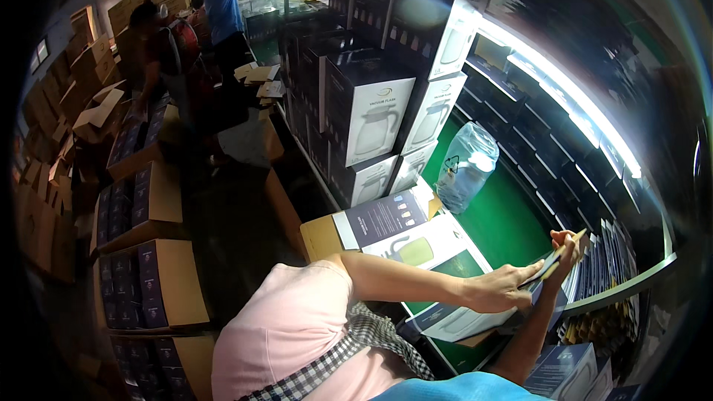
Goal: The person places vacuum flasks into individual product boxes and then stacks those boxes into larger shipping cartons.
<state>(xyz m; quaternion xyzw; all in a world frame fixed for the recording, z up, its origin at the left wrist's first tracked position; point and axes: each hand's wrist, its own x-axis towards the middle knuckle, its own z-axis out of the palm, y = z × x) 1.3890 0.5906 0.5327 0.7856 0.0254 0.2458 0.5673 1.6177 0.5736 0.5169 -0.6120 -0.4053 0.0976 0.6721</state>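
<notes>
My bare left forearm reaches across from a pink sleeve (286, 319), and my left hand (501, 288) has its fingers pressed on a flat folded carton (551, 263). My right hand (566, 249) grips the same carton from its far side; its card edge is seen nearly end-on, so its printed face is mostly hidden. Below my left forearm lies a printed box (412, 251) with a jug picture and a brown card flap at its left. A clear plastic bag (466, 167) wraps a rounded item, hard to make out, on the green tabletop (512, 234).
Stacked dark-and-white flask boxes (379, 115) rise beyond my arm. A row of flat cartons (605, 260) stands at right, below a bright tube light (564, 96). Open brown shipping cartons (174, 282) filled with dark boxes line the left. Two people (223, 11) stand farther back.
</notes>
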